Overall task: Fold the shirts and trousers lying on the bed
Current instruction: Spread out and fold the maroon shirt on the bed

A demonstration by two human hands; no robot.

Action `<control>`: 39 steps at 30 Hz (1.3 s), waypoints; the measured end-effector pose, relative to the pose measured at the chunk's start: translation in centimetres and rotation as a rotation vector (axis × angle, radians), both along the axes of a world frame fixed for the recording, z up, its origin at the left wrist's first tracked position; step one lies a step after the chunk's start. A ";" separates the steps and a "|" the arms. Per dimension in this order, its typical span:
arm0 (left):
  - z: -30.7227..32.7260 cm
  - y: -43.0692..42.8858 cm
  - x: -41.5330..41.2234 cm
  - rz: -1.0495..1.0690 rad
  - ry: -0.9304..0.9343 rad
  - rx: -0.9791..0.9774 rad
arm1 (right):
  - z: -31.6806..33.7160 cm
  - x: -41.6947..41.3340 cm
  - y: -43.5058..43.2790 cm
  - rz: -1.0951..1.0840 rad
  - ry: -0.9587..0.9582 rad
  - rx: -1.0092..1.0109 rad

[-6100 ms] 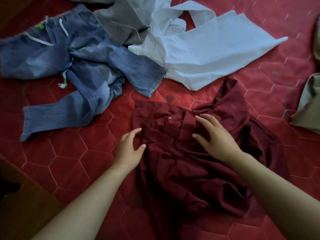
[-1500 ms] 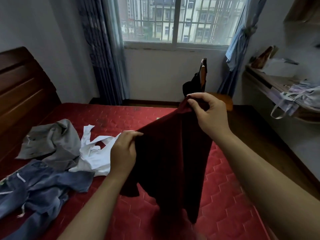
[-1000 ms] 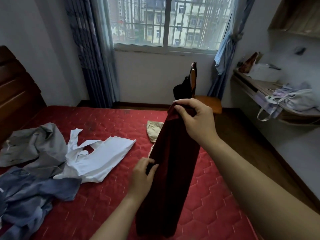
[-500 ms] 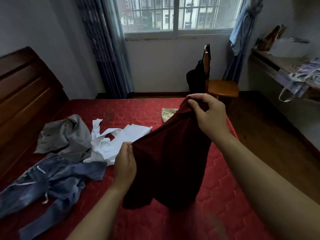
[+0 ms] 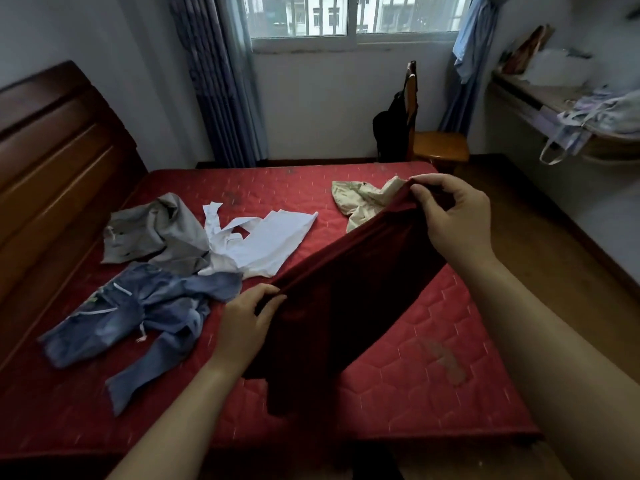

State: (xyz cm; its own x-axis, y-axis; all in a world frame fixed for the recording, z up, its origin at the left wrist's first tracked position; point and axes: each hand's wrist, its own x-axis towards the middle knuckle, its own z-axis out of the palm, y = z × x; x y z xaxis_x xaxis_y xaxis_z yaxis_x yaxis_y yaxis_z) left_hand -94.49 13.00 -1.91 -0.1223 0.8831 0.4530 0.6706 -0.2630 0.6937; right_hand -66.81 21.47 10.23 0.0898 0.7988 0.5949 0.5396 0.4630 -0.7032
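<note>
Holding the maroon shirt up over the bed with both hands, top edge pulled taut on a slant from low left to high right. My left hand grips the lower end, fingers curled over the cloth. My right hand pinches the higher end, thumb and fingertips closed on a bunched bit of fabric. The rest of the shirt hangs below that edge in loose folds; I can't tell if the bottom touches the red quilted mattress.

Other clothes lie on the bed, none folded. Blue jeans are crumpled on the left, legs pointing toward me, just beside my left hand. The white shirt is spread past the jeans, one corner touching them. A grey garment is heaped left of the white shirt and overlaps it. A beige garment sits near the far right corner, partly hidden behind the maroon cloth and my right hand.

A wooden headboard runs along the left side. Beyond the bed's far edge are a wooden chair with something dark hung on its back, a barred window, and curtains on either side. A wall shelf on the right holds a cluttered pile, too blurred to sort.
</note>
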 end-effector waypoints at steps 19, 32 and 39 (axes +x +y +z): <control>-18.7 20.9 2.7 -0.006 0.050 -0.456 | -22.6 1.0 26.2 0.006 -0.342 -0.354; -46.5 29.1 1.6 0.111 0.173 -0.959 | -58.5 -4.2 30.0 0.221 -0.595 -0.883; -51.7 28.0 1.8 -0.003 0.110 -0.904 | -66.1 -4.7 23.0 0.086 -0.718 -0.894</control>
State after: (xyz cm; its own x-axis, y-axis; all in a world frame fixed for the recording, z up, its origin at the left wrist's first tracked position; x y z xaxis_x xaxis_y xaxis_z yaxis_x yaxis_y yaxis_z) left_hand -92.66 41.02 -53.60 -0.1162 0.9078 -0.4031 0.7451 0.3480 0.5690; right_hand -71.53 44.47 -55.89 -0.1159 0.9482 -0.2959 0.9396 0.0080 -0.3422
